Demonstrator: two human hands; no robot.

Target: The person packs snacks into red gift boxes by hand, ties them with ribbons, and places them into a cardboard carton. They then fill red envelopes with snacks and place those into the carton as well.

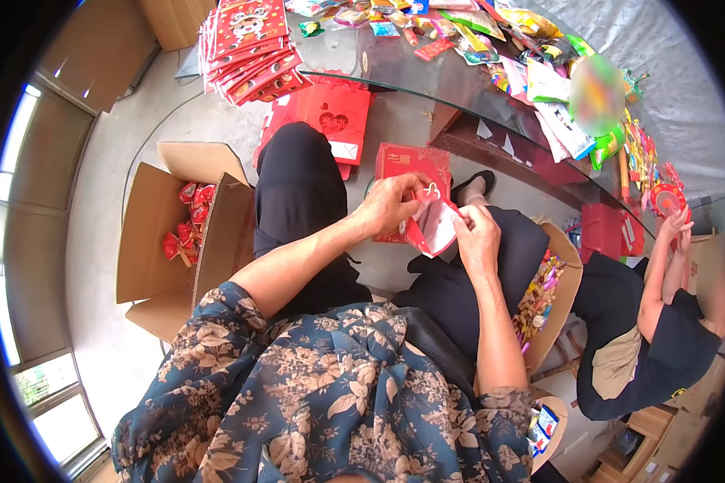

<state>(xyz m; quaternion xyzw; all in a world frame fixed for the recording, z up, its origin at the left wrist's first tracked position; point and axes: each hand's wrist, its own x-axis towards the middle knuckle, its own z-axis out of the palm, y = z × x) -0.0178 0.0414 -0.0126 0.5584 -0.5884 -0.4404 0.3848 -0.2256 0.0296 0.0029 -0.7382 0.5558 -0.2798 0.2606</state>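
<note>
Above my lap, both hands hold a small red gift pouch [432, 228] with a white inside and a pale cord at its top edge. My left hand [390, 206] pinches its left rim near the cord. On the other side, the fingers of my right hand [478, 238] are closed on the right rim, so the pouch's mouth gapes between them. Behind the pouch, on the floor, lies a red box [413, 161] with gold print, partly hidden by my left hand.
A carton [157, 233] with red-wrapped pieces stands at left; another carton [568, 294] of wrapped candies is at right. The glass table [395, 76] ahead carries stacked red bags [250, 48] and many snack packets [552, 84]. Another person [660, 322] sits at right, hands raised at red items.
</note>
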